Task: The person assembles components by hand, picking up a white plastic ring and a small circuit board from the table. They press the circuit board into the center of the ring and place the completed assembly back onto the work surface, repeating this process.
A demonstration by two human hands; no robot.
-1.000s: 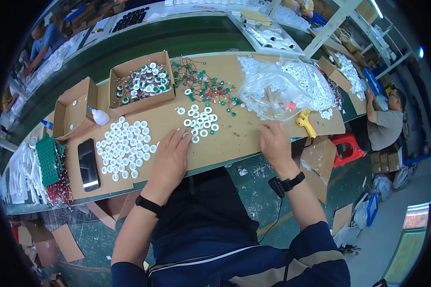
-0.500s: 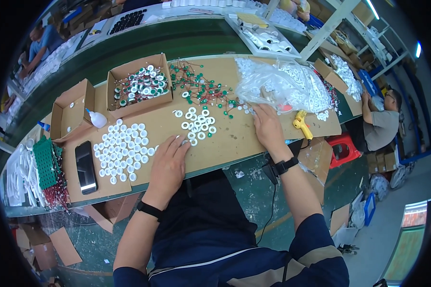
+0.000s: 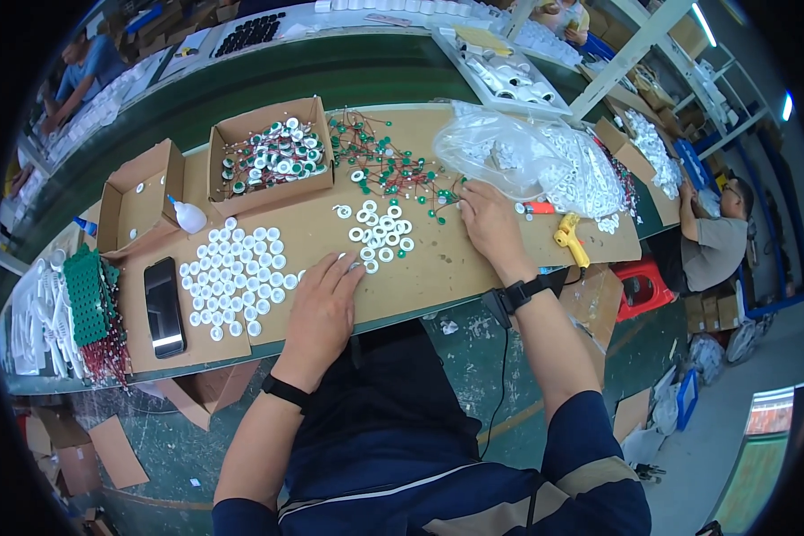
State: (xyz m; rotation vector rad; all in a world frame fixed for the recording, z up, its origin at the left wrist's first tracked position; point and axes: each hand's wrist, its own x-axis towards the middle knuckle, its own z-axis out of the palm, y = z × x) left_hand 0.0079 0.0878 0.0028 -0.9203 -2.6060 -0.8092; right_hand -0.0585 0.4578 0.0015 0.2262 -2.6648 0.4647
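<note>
My left hand [image 3: 324,304] rests palm-down on the cardboard-topped bench [image 3: 420,290], fingers stretched out. Its fingertips lie beside a cluster of white rings [image 3: 385,230]; left of it are many round white caps [image 3: 238,272]. Fingers extended and slightly bent, my right hand [image 3: 491,228] touches the board just right of green discs with red wires [image 3: 402,174]. What lies beneath its fingertips is hidden; I see no object held. A clear plastic bag [image 3: 500,147] with white parts lies beyond that hand, and a yellow glue gun [image 3: 570,237] to its right.
A cardboard box [image 3: 272,192] of wired caps and a shallower box [image 3: 116,219] stand at the back left, near a white squeeze bottle [image 3: 188,215]. A phone [image 3: 163,308] and green panels [image 3: 85,295] lie left. Another person [image 3: 710,232] sits right, near a red stool [image 3: 643,288].
My right hand has shifted slightly left and farther onto the board. The bag's near edge has drawn back, showing more of a red-and-white object. My left hand stays nearly in place.
</note>
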